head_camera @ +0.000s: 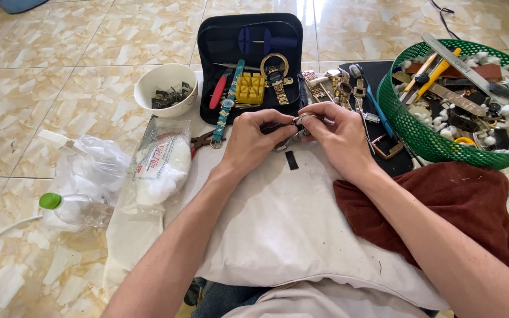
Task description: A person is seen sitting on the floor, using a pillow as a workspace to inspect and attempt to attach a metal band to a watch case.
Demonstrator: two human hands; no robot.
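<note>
Tiled floor under a white cloth point(278, 224): left hand point(253, 140) and right hand point(338, 134) pinch a metal watch point(297, 126), strap unattached, tool case point(248, 65) at twelve o'clock.

floor point(89, 35) (tiled) | white cloth point(278, 224) | bowl point(166, 82) | green basket point(419, 135)

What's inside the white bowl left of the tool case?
The white bowl holds a pile of small dark and metallic parts, too small to identify. Whatever lies beneath that pile is covered.
</note>
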